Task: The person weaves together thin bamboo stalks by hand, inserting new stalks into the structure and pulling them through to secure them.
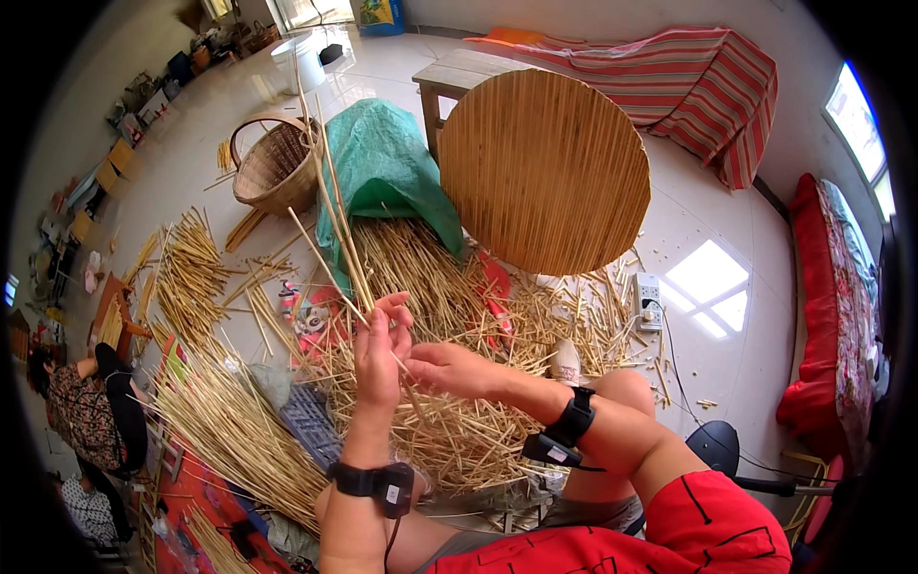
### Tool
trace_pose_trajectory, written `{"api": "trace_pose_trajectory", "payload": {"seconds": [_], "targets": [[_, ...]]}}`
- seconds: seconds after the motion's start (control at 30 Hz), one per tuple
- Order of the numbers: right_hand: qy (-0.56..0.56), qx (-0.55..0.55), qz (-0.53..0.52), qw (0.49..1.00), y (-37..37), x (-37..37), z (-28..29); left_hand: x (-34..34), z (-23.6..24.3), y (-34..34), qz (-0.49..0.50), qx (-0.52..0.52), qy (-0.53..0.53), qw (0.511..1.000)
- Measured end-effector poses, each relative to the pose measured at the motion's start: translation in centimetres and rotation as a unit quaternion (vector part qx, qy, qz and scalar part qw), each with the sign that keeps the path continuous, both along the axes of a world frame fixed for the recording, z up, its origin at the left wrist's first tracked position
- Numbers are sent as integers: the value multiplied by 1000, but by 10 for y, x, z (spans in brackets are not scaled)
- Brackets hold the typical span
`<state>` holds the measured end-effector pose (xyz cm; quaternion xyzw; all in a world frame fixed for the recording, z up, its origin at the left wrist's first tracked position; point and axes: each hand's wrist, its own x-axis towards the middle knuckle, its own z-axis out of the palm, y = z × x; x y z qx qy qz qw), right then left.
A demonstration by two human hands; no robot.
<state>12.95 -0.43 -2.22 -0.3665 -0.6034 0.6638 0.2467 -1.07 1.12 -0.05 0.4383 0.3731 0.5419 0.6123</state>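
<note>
Left hand [380, 362] grips long stalks [355, 264]; right hand [438, 368] is just beside, its hold unclear

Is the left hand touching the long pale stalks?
Touching. The head view shows the long pale stalks running down into the grasp of the left hand, with no gap visible.

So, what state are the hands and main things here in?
Long stalks: held, tips spread
Left fingers: closed around them
Right fingers: bent, grip unclear
Green sack: mouth open
Loose stalks: heaped
Basket: uncovered, handle up
Round slatted board: seemingly propped up
Striped cloth: draped
</note>
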Motion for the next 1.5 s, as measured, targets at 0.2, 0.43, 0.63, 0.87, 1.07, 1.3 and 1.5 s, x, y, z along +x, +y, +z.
{"api": "trace_pose_trajectory", "payload": {"seconds": [0.2, 0.43, 0.63, 0.87, 1.07, 1.3, 1.5], "targets": [[109, -78, 69, 989, -3, -4, -1, -3, 7, -2, 1, 20, -1, 1000], [63, 10, -16, 998, -1, -9, 6, -12, 8, 1, 62, 27, 3, 998], [25, 131, -290, 948, 29, 21, 9, -51, 26, 10, 126, 26, -110, 986], [35, 192, -385, 902, 52, 50, 12, -140, 82, 8, 311, 101, -84, 941], [-15, 189, -338, 922, 36, 50, 24, -266, 203, -34, 472, 184, 149, 849], [-40, 215, -300, 929, 26, 34, 19, -415, 199, -90, 572, 234, 400, 676], [-48, 210, -292, 932, 30, 31, 14, -465, 47, -106, 581, 78, 435, 683]]}}
